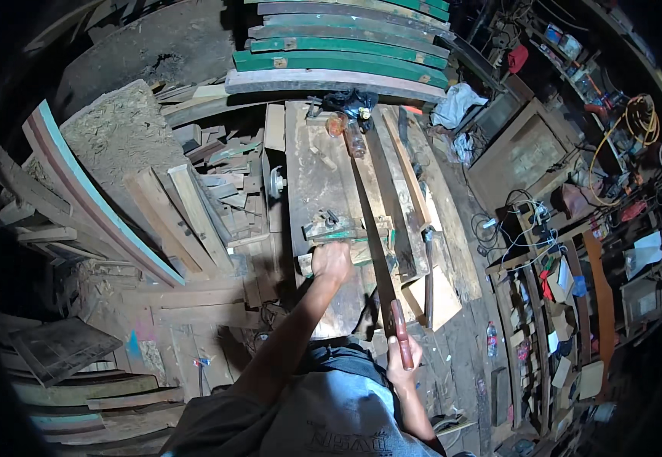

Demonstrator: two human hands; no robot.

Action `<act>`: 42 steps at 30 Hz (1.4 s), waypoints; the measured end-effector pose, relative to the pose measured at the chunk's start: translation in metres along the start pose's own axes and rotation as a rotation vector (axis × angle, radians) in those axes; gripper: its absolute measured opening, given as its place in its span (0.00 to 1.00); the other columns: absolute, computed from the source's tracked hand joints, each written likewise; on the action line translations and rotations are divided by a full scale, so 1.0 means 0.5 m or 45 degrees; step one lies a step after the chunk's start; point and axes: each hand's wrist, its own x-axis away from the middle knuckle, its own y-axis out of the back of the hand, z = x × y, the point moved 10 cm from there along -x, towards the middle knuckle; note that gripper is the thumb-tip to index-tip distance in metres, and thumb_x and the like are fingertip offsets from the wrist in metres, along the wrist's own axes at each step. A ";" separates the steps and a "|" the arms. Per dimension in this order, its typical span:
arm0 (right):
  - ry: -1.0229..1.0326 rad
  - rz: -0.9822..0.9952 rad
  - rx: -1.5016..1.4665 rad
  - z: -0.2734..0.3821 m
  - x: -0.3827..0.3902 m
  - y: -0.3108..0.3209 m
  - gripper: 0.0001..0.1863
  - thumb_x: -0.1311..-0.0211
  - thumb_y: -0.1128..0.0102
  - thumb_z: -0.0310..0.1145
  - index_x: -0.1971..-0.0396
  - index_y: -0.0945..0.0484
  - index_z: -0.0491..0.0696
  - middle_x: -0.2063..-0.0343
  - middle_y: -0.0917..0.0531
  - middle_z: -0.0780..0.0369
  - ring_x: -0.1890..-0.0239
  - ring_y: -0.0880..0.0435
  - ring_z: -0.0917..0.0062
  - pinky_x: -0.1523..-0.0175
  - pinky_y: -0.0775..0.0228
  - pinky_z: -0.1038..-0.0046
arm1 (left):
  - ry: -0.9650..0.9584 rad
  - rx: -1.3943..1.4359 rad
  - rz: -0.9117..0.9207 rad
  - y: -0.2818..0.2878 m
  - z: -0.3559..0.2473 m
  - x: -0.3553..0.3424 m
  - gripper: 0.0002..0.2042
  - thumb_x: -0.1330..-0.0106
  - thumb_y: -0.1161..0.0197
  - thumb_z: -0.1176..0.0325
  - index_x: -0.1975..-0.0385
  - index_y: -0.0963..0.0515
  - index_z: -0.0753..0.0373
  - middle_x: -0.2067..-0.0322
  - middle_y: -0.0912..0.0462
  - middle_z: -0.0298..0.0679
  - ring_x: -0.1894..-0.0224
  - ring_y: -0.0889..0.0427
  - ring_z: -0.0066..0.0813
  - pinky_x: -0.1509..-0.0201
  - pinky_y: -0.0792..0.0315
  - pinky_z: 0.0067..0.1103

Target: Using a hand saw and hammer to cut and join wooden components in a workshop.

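My right hand (405,354) is wrapped around the reddish-brown wooden handle of a handsaw (379,244). Its long dark blade points away from me along the bench, beside a short piece of wood. My left hand (332,261) is closed over that piece of wood (360,252), which has green paint on it and lies crosswise on the workbench (331,305). Just beyond the left hand, more small wood scraps (329,221) lie on the bench. Whether the saw teeth touch the wood I cannot tell.
Right of the saw lie a long wooden strip (407,164) and a hammer-like tool (428,278). A plastic bottle (354,141) lies at the bench's far end. Green-painted planks (346,62) are stacked beyond. Offcuts (224,175) heap up leftward; tangled cables (525,228) hang at right.
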 end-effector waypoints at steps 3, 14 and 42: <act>0.146 -0.034 0.018 0.020 -0.063 -0.001 0.16 0.30 0.39 0.34 0.78 0.28 0.45 0.83 0.32 0.72 0.78 0.36 0.87 0.72 0.43 0.75 | -0.014 0.016 -0.026 -0.009 -0.003 -0.003 0.13 0.43 0.39 0.66 0.60 0.14 0.59 0.66 0.12 0.50 0.63 0.11 0.46 0.58 0.18 0.37; 0.034 0.007 -0.028 -0.008 -0.035 0.007 0.13 0.31 0.40 0.32 0.76 0.26 0.43 0.82 0.30 0.70 0.76 0.33 0.85 0.71 0.40 0.76 | -0.041 -0.083 0.036 0.023 -0.022 0.006 0.13 0.37 0.45 0.71 0.57 0.15 0.56 0.65 0.11 0.46 0.61 0.10 0.42 0.60 0.17 0.36; 0.053 -0.040 -0.065 0.024 -0.047 -0.006 0.13 0.30 0.40 0.33 0.75 0.25 0.44 0.81 0.30 0.71 0.76 0.32 0.88 0.71 0.41 0.78 | -0.156 -0.127 -0.135 0.001 -0.005 -0.019 0.09 0.40 0.42 0.69 0.70 0.14 0.57 0.70 0.11 0.45 0.67 0.10 0.41 0.65 0.18 0.35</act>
